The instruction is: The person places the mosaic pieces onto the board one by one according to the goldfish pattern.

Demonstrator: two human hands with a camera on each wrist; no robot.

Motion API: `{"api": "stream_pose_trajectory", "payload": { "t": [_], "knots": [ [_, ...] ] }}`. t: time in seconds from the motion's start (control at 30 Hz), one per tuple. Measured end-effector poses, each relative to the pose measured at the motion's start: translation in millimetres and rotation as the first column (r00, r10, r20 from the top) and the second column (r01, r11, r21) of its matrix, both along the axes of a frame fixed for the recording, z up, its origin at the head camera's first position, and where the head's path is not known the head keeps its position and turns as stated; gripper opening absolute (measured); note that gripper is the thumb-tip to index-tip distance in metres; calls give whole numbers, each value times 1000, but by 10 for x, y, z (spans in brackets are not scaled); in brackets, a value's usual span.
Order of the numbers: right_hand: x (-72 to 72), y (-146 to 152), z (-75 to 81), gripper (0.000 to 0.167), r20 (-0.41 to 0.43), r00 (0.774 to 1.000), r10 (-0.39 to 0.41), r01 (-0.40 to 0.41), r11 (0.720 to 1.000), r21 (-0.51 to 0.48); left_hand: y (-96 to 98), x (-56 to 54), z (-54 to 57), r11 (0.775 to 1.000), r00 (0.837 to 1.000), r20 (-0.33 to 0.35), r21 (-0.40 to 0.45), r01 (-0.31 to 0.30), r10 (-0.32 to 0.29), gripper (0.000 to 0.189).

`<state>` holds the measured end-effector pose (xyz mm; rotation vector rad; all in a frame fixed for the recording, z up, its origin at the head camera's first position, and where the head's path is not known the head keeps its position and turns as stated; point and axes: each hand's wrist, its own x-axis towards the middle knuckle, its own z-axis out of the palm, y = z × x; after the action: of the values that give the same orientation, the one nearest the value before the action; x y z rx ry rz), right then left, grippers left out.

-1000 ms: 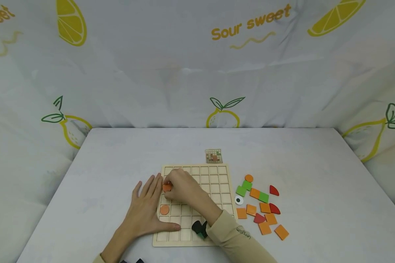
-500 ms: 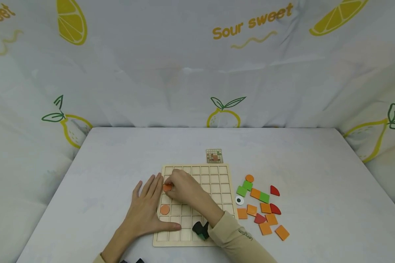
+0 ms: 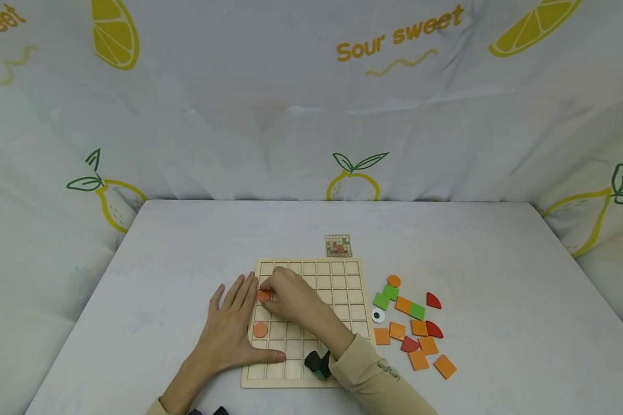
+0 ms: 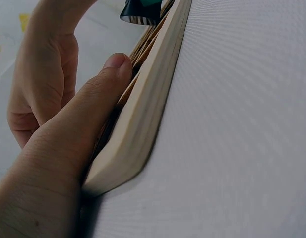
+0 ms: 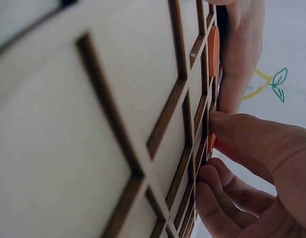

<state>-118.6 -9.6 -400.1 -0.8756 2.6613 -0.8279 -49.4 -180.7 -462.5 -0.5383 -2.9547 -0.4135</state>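
Note:
A pale wooden grid board point(image 3: 341, 296) lies on the table. Along its left edge rests my left hand point(image 3: 227, 334), fingers straight and spread, with the thumb across the board's near left part. My right hand point(image 3: 293, 297) reaches over the grid and pinches an orange round disc point(image 3: 264, 295) at a cell of the left column; its fingertips touch the disc point(image 5: 212, 142) in the right wrist view. Another orange disc point(image 3: 260, 329) sits in the same column, closer to me. The left wrist view shows my left thumb point(image 4: 105, 79) along the board's rim.
Right of the board lie loose orange squares point(image 3: 417, 361), green squares point(image 3: 381, 301), red quarter-rounds point(image 3: 433, 300), an orange disc point(image 3: 393, 281) and a white eye disc point(image 3: 378, 315). A small pattern card point(image 3: 338, 245) lies behind the board. A black wrist device point(image 3: 316, 363) shows over the near side.

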Motion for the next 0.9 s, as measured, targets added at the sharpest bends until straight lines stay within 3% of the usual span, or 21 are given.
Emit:
{"api": "stream_pose_trajectory", "payload": {
  "t": [0.23, 0.4, 0.63, 0.9],
  "knots": [
    [20, 22, 18, 32, 3, 1000, 2, -2, 1000, -7, 1, 3, -1, 1000, 1000, 5, 5, 2, -2, 149],
    [49, 98, 63, 29, 1, 1000, -19, 19, 999, -31, 0, 5, 0, 1000, 1000, 5, 4, 4, -4, 149],
    [82, 353, 172, 30, 17, 995, -99, 101, 989, -105, 6, -1, 6, 1000, 1000, 7, 7, -4, 4, 150],
    [66, 755, 284, 32, -40, 981, -191, 177, 958, -224, 15, -5, 0, 1000, 1000, 15, 0, -10, 10, 151]
  ]
}}
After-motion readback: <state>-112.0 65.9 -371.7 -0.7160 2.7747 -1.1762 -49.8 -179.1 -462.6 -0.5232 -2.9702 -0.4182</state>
